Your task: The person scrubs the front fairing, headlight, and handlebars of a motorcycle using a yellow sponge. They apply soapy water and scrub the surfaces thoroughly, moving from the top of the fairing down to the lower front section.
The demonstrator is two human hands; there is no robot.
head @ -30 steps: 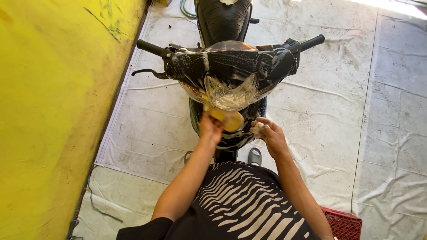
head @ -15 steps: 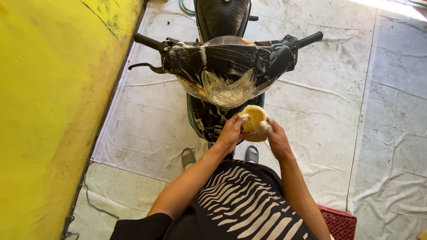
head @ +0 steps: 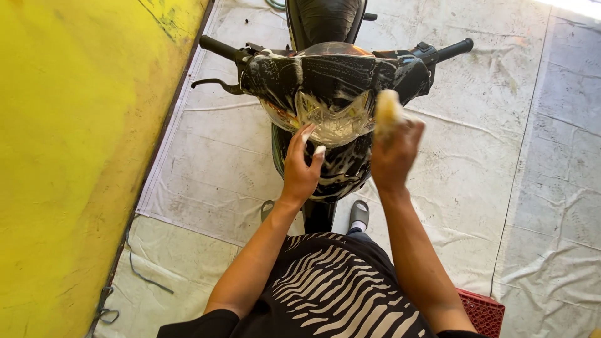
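Note:
A black motorbike (head: 332,75) stands facing me, its front cowl and headlight (head: 328,122) streaked with white soap foam. My right hand (head: 395,156) grips a yellow sponge (head: 387,107) and holds it against the right side of the headlight. My left hand (head: 300,166) is empty, fingers apart, resting on the black front panel just below the headlight. Both handlebar grips stick out to the sides.
A yellow wall (head: 75,156) runs along the left. Wet white tarpaulin (head: 213,163) covers the floor under the bike. A red plastic crate (head: 482,312) sits at my lower right. Two grey sandals (head: 359,213) show beside the front wheel.
The sponge has passed from my left hand to my right. The right hand has lifted it from below the front panel up to the headlight's right side. The left hand now rests open on the panel.

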